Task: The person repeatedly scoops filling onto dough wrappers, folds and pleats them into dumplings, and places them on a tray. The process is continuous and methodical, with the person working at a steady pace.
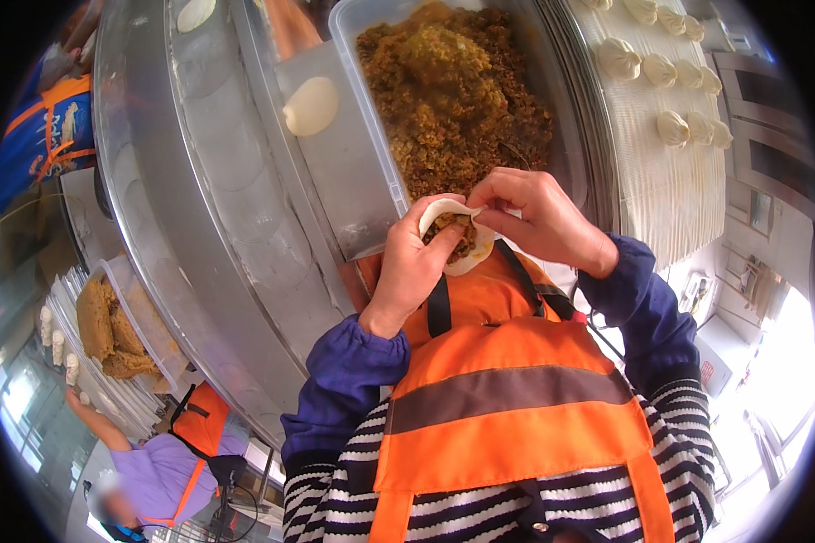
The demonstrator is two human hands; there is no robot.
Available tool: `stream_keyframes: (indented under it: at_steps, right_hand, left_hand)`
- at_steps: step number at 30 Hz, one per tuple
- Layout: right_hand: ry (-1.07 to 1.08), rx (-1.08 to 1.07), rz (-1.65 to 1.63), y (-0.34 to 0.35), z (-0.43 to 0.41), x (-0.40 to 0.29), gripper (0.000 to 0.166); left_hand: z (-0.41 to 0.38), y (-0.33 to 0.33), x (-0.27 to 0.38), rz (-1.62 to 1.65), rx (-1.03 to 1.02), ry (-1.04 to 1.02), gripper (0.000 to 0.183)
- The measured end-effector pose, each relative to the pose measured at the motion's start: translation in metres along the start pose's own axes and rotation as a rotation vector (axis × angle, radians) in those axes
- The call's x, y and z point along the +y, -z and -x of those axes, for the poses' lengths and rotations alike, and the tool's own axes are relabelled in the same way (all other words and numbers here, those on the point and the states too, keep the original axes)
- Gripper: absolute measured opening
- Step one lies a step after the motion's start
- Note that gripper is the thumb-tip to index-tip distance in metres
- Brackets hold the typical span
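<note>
A round dough wrapper with chopped brown-orange filling inside lies cupped in my left hand, whose thumb presses on the filling. My right hand pinches the wrapper's upper right edge between thumb and fingers. Just beyond both hands is a clear plastic tub heaped with the same kind of filling. Left of the tub, a flat dough round rests on the metal worktop.
Pleated buns sit in rows on stacked trays at the right. A long metal conveyor runs along the left, bearing another dough round. Across it, a co-worker in purple reaches toward buns near a second tub of filling.
</note>
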State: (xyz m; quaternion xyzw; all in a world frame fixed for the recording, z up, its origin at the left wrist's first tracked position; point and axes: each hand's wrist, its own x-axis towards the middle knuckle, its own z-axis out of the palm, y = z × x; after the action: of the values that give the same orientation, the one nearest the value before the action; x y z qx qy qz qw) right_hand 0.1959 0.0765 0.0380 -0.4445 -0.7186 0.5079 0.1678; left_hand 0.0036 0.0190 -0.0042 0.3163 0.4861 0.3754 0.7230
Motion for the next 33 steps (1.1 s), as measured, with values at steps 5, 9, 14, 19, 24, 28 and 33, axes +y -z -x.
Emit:
stream_keyframes:
  at_steps: [5, 9, 14, 19, 24, 28, 33]
  right_hand:
    - [0.23, 0.123, 0.077, -0.003, 0.006, -0.005, 0.011]
    - [0.067, 0.008, 0.034, -0.008, -0.006, -0.012, 0.008]
    - [0.207, 0.188, 0.197, -0.022, -0.003, -0.004, 0.016]
    - [0.263, 0.111, 0.326, -0.02, 0.0, -0.017, 0.021]
    - [0.278, 0.066, 0.326, -0.026, -0.004, -0.016, 0.017]
    - [0.276, 0.088, 0.3, -0.035, 0.005, -0.02, 0.016]
    - [0.195, 0.042, 0.23, -0.032, 0.002, -0.015, 0.018]
  left_hand:
    - [-0.001, 0.011, -0.006, 0.217, -0.004, 0.075, 0.022]
    - [-0.002, 0.013, -0.012, -0.264, 0.014, -0.073, 0.027]
    - [0.002, 0.02, 0.008, 0.324, -0.122, 0.132, 0.038]
    - [0.0, 0.02, -0.007, -0.003, -0.033, 0.033, 0.036]
    - [0.005, 0.011, -0.009, -0.441, 0.041, -0.169, 0.031]
    - [0.007, 0.016, -0.007, -0.429, 0.033, -0.045, 0.031]
    - [0.008, 0.011, 0.011, -0.579, 0.043, -0.148, 0.036]
